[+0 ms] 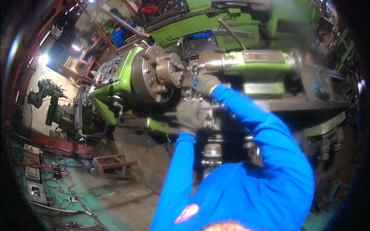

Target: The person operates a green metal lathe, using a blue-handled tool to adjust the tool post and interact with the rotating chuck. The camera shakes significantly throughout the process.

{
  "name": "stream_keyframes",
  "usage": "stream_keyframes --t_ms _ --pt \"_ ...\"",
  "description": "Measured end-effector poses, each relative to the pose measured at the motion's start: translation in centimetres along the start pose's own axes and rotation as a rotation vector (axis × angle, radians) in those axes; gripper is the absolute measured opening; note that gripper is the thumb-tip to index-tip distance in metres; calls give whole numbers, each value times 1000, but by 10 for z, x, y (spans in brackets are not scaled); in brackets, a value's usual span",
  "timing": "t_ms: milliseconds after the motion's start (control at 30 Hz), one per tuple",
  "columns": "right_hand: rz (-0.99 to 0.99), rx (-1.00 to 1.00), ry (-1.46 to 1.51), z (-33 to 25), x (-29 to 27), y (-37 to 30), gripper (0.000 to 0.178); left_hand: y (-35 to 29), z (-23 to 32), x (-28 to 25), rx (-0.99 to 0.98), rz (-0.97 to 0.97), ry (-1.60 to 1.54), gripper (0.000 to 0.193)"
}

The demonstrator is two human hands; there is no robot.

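Note:
Both my hands wear grey work gloves and reach into a green lathe. My left hand [190, 113] rests over the carriage and tool post area, by a horizontal bar; its fingertips are blurred into the dark metal. My right hand [206, 84] reaches left, just below the tailstock quill [211, 61] and near the chuck [151, 73]. Its fingers look curled, but what they hold is hidden. A small blue piece [195, 81] shows beside these fingers. A round metal workpiece [170, 71] sits in the chuck jaws, facing the tailstock [256, 62].
Tools lie on the green headstock [119, 73]. A lever [232, 34] slants up behind the tailstock. Another green machine [204, 25] stands at the back. A rusty metal frame [115, 166] is on the floor at left, near loose cables and electrical boxes [37, 194].

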State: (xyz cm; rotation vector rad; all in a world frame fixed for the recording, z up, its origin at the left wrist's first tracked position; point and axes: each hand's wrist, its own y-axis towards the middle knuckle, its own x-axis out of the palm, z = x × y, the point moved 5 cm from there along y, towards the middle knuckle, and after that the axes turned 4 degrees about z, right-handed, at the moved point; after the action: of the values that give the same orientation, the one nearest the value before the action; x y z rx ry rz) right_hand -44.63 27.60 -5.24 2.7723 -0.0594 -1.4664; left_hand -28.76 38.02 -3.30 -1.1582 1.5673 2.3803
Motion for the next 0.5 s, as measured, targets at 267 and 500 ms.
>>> stream_keyframes --t_ms 267,500 --pt "11 8 13 7 -1 1 44 0 -2 4 9 -3 -21 31" --pt "29 -1 -2 10 7 4 46 -4 -2 4 -11 -37 28 32"
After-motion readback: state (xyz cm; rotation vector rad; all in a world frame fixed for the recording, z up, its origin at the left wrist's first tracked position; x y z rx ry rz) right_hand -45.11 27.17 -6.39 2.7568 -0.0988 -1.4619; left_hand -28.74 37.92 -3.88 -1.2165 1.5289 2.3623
